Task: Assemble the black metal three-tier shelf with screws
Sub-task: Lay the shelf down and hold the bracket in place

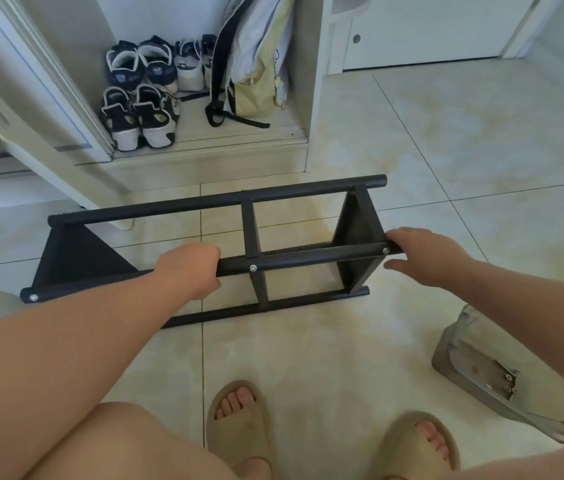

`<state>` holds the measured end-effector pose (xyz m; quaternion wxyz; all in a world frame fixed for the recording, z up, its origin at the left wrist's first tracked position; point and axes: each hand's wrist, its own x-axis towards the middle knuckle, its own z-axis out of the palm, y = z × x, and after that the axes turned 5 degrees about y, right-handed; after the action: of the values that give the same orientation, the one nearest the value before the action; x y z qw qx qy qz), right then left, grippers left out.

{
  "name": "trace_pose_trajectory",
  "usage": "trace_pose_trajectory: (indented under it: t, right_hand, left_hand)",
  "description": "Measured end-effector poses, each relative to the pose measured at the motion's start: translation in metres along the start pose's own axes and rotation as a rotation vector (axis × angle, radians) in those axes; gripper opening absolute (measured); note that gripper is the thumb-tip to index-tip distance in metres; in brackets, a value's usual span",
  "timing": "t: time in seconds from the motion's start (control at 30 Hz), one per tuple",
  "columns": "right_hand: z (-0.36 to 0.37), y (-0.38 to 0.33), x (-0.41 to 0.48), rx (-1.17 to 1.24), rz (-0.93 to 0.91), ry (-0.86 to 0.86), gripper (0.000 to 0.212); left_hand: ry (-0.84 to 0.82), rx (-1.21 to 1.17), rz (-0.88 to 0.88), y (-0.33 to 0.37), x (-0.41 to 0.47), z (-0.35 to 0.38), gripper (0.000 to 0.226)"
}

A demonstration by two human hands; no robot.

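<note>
The black metal shelf (pixel 251 220) lies on its side on the tiled floor, its round posts running left to right and three flat panels standing between them. Silver screw heads (pixel 253 268) show along the nearest upper post. My left hand (pixel 190 268) grips that post left of the middle panel. My right hand (pixel 426 254) holds the post's right end, with fingers over the top and the thumb below, beside the end screw (pixel 385 251).
A grey box (pixel 481 368) with several loose screws lies on the floor at the right. An open closet holds several sneakers (pixel 142 95) and a backpack (pixel 252 64) behind the shelf. My feet in beige slippers (pixel 239 420) stand near the front.
</note>
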<state>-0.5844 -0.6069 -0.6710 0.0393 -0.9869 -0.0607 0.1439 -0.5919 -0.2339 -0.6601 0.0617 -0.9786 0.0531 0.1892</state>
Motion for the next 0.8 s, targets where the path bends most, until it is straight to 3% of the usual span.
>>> trace_pose_trajectory:
  t: [0.07,0.13,0.37,0.53,0.8]
  right_hand:
    - [0.001,0.001,0.003,0.036,0.014,0.051,0.017]
    - [0.000,0.001,0.004,0.067,0.029,0.106,0.013]
    - [-0.016,-0.003,-0.007,0.114,0.063,0.273,0.022]
    - [-0.018,-0.008,-0.004,0.161,0.087,0.331,0.025]
    - [0.005,-0.029,0.059,0.551,0.191,0.453,0.041]
  left_hand:
    - [0.048,0.009,0.017,0.001,0.001,-0.001,0.008]
    - [0.123,0.005,0.017,0.001,0.001,-0.002,0.006]
    - [0.368,-0.005,0.011,0.001,-0.005,-0.012,0.018]
    - [0.394,-0.065,0.005,0.000,-0.003,-0.010,0.021]
    - [0.460,-0.135,-0.061,-0.013,0.059,0.006,0.016]
